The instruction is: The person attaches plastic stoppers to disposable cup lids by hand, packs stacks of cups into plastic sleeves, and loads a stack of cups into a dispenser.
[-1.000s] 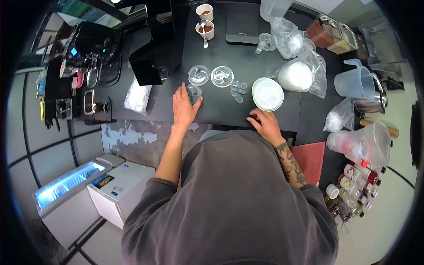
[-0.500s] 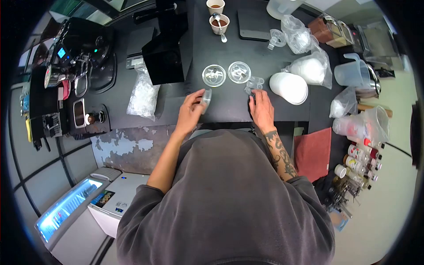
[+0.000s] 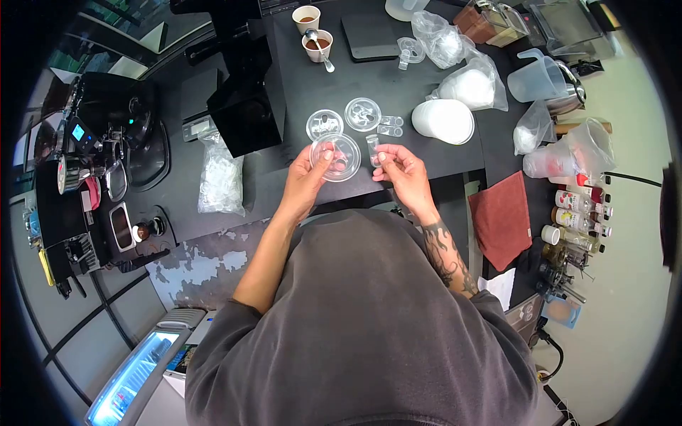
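Observation:
Between the thumb and fingers of my left hand (image 3: 308, 172) is a round clear plastic lid (image 3: 347, 162), its flat face turned up toward me. My right hand (image 3: 403, 172) pinches a small clear plastic tab piece (image 3: 372, 145), upright, just right of the lid and apart from it. On the dark counter beyond my hands lie two more clear lids, a left one (image 3: 325, 123) partly behind the held lid and a right one (image 3: 363, 114). More small clear tab pieces (image 3: 391, 126) lie beside the right one.
Paper cups (image 3: 317, 47) with brown contents stand at the back, a spoon (image 3: 320, 44) across the nearer one. A stack of white lids (image 3: 447, 122) and plastic bags (image 3: 472, 85) sit to the right. A black box-shaped machine (image 3: 249, 110) and a bag (image 3: 222, 174) are leftward.
My left hand has tipped the lid from edge-on to face-up. My right hand has lifted a small clear tab piece off the counter and brought it near the lid. The camera view has shifted.

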The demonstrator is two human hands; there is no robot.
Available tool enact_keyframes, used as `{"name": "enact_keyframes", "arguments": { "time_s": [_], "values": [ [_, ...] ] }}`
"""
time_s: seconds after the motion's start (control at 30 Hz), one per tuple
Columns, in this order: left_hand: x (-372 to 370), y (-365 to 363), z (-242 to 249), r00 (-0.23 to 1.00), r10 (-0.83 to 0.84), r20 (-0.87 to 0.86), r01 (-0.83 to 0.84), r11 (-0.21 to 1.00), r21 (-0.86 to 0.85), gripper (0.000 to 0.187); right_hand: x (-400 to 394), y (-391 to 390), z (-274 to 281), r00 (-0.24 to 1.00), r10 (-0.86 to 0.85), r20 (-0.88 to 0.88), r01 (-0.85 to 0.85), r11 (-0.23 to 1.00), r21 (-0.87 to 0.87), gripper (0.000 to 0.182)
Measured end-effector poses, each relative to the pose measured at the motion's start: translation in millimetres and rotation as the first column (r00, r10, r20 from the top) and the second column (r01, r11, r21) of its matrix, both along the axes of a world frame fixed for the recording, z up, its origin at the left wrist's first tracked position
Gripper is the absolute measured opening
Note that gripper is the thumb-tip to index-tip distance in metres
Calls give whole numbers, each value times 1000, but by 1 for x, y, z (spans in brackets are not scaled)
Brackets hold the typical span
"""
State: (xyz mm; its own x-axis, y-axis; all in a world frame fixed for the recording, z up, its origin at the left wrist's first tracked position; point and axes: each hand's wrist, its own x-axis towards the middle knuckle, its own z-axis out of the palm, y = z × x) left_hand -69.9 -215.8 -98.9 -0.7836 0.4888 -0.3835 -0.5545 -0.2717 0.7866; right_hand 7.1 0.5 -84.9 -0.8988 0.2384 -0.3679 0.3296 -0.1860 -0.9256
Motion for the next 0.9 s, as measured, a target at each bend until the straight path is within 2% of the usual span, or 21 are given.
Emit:
{"name": "enact_keyframes", "arguments": {
  "time_s": [0.13, 0.23, 0.33, 0.43, 0.53, 0.63, 0.77, 0.9],
  "values": [
    [-2, -1, 18, 998, 7, -70, -5, 999, 35, 37, -6, -13, 33, 999, 32, -34, -33, 998, -52, 28],
    [-3, -4, 27, 997, 78, -4, -76, 987, 145, 37, -11, -21, 46, 999, 31, -39, -35, 996, -85, 28],
    [-5, -10, 35, 981, 149, 126, -174, 959, 222, 38, -14, -27, 52, 998, -13, -59, 1, 981, -196, 28],
    [-3, -17, 42, 975, 173, 136, -201, 953, 226, 41, -17, -31, 53, 998, -4, -62, -8, 982, -187, 29],
    [-4, -24, 32, 954, 159, 254, -242, 908, 342, 52, -17, -33, 52, 996, 21, -82, -35, 984, -176, 26],
    [-11, -33, 25, 901, -143, 409, -189, 720, 668, 75, -17, -36, 51, 990, 54, -132, -75, 985, -158, 22],
    [-7, -30, 28, 888, -251, 386, -114, 692, 712, 106, -18, -40, 58, 973, 116, -197, -135, 987, -90, 21],
    [0, -14, 53, 958, -171, 231, 67, 914, 401, 111, -18, -47, 69, 952, 164, -259, -162, 986, 30, 20]
  ]
}}
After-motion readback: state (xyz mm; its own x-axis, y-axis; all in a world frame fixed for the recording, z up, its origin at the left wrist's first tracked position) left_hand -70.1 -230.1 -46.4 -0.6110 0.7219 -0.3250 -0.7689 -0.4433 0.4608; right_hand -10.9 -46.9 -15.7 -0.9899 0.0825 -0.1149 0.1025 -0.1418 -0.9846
